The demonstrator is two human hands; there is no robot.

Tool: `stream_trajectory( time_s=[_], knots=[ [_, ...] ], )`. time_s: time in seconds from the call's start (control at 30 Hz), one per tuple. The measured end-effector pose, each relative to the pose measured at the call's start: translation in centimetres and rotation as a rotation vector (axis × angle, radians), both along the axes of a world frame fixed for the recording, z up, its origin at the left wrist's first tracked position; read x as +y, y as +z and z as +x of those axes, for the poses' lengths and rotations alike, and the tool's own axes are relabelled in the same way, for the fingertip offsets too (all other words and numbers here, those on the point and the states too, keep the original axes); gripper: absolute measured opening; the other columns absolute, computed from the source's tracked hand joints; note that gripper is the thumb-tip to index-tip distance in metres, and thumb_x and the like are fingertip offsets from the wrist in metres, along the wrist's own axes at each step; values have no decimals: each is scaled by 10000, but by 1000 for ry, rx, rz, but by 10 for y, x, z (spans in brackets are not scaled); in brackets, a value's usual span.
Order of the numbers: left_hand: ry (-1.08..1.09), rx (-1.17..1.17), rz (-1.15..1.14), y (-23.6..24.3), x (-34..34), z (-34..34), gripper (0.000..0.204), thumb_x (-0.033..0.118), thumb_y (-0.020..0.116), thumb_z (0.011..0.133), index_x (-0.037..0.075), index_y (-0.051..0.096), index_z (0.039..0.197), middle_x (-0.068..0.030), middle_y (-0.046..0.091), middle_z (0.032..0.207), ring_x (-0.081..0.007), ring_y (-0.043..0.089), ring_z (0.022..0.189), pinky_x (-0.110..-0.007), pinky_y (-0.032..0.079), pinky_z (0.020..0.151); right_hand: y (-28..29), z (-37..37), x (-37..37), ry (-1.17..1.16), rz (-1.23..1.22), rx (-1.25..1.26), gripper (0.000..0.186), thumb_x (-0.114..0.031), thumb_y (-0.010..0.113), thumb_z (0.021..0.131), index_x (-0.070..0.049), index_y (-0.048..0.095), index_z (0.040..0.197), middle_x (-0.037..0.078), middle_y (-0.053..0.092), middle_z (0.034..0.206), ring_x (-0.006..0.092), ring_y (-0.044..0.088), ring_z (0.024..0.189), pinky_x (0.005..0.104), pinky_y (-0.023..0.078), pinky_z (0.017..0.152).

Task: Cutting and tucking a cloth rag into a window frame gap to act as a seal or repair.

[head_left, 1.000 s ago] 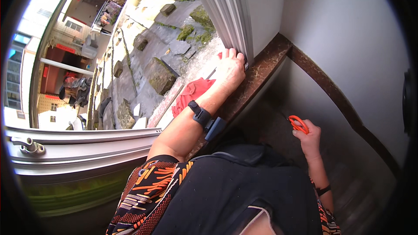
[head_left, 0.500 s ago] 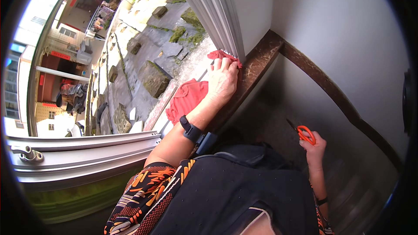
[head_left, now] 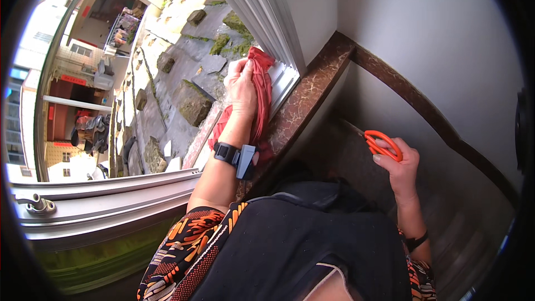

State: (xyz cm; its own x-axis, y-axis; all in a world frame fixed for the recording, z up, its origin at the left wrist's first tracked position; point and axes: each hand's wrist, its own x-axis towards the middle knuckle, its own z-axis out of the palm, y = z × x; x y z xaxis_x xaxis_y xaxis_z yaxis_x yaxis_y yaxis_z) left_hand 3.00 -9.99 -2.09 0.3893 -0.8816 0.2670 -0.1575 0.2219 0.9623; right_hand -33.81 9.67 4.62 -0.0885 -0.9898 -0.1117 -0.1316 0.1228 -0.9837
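My left hand (head_left: 241,88) pinches the upper end of a red cloth (head_left: 260,95) between thumb and fingers. The cloth hangs down in folds beside my wrist, over the window track (head_left: 285,85), and part of it shows on the far side of my forearm. In my right hand (head_left: 402,168), lower and to the right, is a pair of scissors (head_left: 384,144) with orange handles. My fingers wrap round the handles, and the dark blades point up and left, apart from the cloth.
A brown marbled sill (head_left: 312,86) runs along the window beside a white wall (head_left: 423,33). The sliding frame (head_left: 253,5) stands upright at the sill's far end. At left is a window rail with a handle (head_left: 38,204). Outside lies stony ground with mossy blocks (head_left: 194,103).
My left hand has lifted the cloth off the track by its end and drawn it left. My right hand has brought the scissors slightly up and left, nearer the sill.
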Motion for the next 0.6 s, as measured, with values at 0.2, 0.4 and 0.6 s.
stream_trajectory(
  time_s=[0.2, 0.4, 0.6],
  knots=[
    [-4, -272, -47, 2, 36, -14, 140, 161, 748, 978, 63, 789, 1070, -10, 625, 995, -70, 583, 842, -205, 437, 723, 2, 16, -3, 31, 12, -84, 246, 27, 750, 783, 60, 740, 1026, 67, 749, 870, 92, 667, 780, 238, 538, 745],
    [-182, 72, 72, -4, 29, -25, 133, 100, 742, 972, 1, 771, 1056, -27, 730, 949, -97, 646, 898, -247, 504, 837, 22, 49, -26, 163, -196, -1, 230, 0, 757, 838, 43, 735, 1063, 76, 739, 880, 121, 679, 813, 249, 525, 777],
    [-254, -325, 12, -13, 19, -29, 127, 102, 769, 920, 40, 778, 1030, -89, 748, 889, -177, 694, 837, -310, 528, 792, 27, 90, -57, 241, -770, 376, 301, 10, 800, 722, -40, 717, 1007, 76, 652, 788, 274, 622, 691, 377, 495, 640]
  ],
)
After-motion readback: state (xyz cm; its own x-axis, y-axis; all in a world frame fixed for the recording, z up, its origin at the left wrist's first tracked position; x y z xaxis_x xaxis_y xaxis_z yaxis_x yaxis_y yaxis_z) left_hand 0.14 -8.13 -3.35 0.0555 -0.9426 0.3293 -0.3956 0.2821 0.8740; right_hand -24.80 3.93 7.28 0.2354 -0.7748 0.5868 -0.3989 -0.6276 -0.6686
